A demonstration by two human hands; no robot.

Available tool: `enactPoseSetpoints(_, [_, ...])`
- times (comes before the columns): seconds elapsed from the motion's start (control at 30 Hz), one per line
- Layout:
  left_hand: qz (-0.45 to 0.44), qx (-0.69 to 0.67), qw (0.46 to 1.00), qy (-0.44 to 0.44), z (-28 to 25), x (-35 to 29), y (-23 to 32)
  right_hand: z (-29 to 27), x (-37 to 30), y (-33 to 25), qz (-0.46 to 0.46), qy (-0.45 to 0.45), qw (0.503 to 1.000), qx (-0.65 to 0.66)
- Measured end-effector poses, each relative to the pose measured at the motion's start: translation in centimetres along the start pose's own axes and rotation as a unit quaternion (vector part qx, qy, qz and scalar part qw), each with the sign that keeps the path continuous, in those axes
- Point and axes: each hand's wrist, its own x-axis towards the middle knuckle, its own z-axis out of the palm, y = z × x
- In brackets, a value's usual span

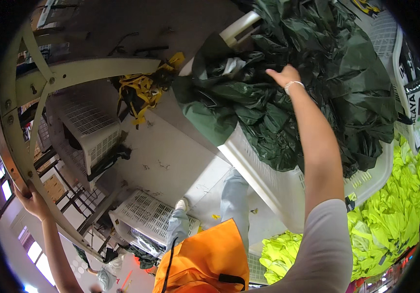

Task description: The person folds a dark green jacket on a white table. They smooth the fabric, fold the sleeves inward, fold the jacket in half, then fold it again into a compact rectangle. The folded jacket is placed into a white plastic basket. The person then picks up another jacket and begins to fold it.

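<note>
Right hand: (285, 77) was pressed into the dark green sheeting (337, 97); thumb stuck out, fingers sunk in the folds; couldn't tell from where I stood whether they were closed on a fold or just pushing.
Left hand: (35, 204) was at the edge of the metal frame (5, 146), well apart from the sheeting; probably there for balance while the other arm reached; grip or plain rest, couldn't tell.
Green sheeting: heaped in and over the white basket (263, 181); spilled past the rim, likely because the loose bulk outgrew it.
Yellow-green fabric: (390, 210) piled just beside the basket; looked kept apart by colour.
Yellow straps: (144, 93) tangled on the floor near the frame.
Hard to make out: basket's inside, buried under sheeting; its far side, covered; left forearm, cut off low; frame's far parts, dark and bent at the rim.
</note>
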Motion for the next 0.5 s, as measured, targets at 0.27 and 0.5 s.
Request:
enactPoseSetpoints(0.27, [0.031, -0.014, 0.999, -0.018, 0.0, 0.0, -0.3, 15.4, -5.3, -7.9, -0.131, 0.145, 0.975, -0.104])
enactPoseSetpoints(0.5, [0.115, 0.047, 0.992, 0.017, -0.2, 1.3, 4.0, 8.9, -20.3, 6.1, -0.114, 0.274, 0.951, 0.091])
